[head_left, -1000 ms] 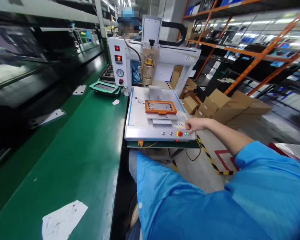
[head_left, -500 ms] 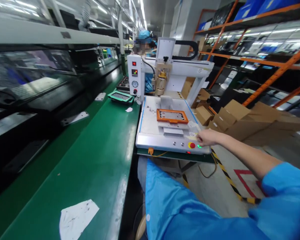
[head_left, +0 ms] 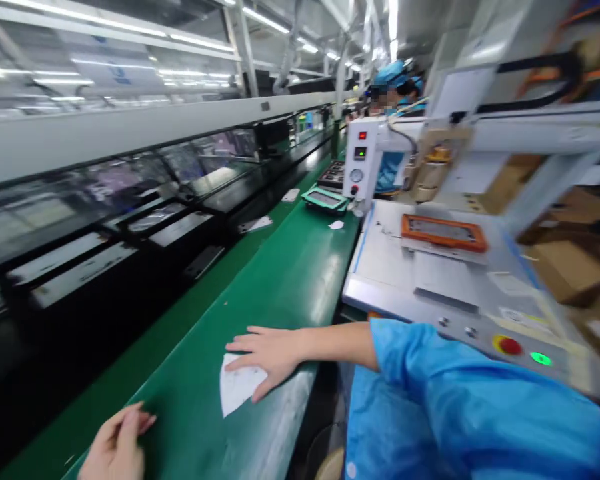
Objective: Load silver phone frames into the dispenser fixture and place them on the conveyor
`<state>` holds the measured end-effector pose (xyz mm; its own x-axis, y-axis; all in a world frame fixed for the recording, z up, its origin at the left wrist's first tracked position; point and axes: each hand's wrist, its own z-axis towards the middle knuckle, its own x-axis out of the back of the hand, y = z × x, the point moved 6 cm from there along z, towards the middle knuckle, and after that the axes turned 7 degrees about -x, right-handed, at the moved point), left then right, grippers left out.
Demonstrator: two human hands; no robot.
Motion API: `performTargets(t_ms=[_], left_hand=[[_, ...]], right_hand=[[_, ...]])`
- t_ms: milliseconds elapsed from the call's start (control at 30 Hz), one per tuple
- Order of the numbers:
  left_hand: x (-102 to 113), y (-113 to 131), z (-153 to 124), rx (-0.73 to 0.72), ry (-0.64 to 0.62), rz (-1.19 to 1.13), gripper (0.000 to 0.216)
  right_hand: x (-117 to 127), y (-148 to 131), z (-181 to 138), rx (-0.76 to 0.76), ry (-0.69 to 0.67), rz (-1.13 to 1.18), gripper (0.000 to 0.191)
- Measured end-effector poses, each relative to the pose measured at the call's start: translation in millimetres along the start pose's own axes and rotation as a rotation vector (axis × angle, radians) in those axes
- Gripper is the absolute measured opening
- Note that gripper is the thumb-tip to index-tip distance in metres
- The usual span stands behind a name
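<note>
My right hand (head_left: 265, 353) lies flat, fingers spread, on a white scrap of paper (head_left: 237, 390) on the green conveyor belt (head_left: 285, 280); it is open and holds nothing. My blue sleeve (head_left: 445, 400) reaches across from the right. At the bottom left, my left hand (head_left: 115, 447) rests on the belt with its fingers loosely stretched out and nothing in them. To the right stands a white benchtop machine (head_left: 380, 267) with an orange fixture frame (head_left: 445, 232) on its bed.
The machine's front panel carries a red stop button (head_left: 510, 345) and a lit green button (head_left: 541, 359). A teal fixture (head_left: 325, 198) and small white scraps lie further along the belt. A glass-fronted black enclosure (head_left: 105, 220) runs along the left. A person in a blue cap (head_left: 390, 73) works behind the machine.
My right hand left the machine's green button and moved left onto the paper on the belt. My left hand came into view. The view swung left and closer to the belt.
</note>
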<state>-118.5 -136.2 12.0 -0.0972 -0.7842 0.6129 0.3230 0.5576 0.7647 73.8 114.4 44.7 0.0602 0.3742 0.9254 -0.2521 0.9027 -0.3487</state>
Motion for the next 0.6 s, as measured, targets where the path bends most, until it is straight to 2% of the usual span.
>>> performTargets(t_ms=[67, 100, 167, 233, 267, 333, 467, 533, 600], left_hand=[[0, 6, 0, -0.009, 0.016, -0.153, 0.05], [-3, 12, 0, -0.036, 0.002, -0.164, 0.052], [-9, 23, 2, -0.06, -0.018, -0.099, 0.051], [-14, 28, 7, -0.029, 0.01, -0.013, 0.04], [-16, 30, 9, -0.014, 0.022, 0.033, 0.034], [-20, 33, 13, -0.002, 0.023, 0.093, 0.028], [-26, 39, 15, -0.052, -0.036, 0.07, 0.022], [-28, 41, 13, -0.096, -0.064, 0.04, 0.028], [-29, 43, 11, -0.151, -0.101, 0.015, 0.037]], right_hand=[[-37, -13, 67, 0.042, -0.014, -0.014, 0.07], [-48, -20, 96, 0.046, 0.002, -0.008, 0.063], [-58, -32, 142, 0.045, 0.062, 0.032, 0.043], [-59, -38, 170, 0.05, 0.126, 0.107, 0.021], [-57, -38, 178, 0.057, 0.148, 0.162, 0.016], [-53, -31, 183, 0.034, 0.182, 0.315, 0.02], [-49, 0, 175, -0.165, 0.197, 0.689, 0.025], [-50, 5, 169, -0.189, 0.178, 0.774, 0.024], [-49, 1, 165, -0.134, 0.176, 0.745, 0.026]])
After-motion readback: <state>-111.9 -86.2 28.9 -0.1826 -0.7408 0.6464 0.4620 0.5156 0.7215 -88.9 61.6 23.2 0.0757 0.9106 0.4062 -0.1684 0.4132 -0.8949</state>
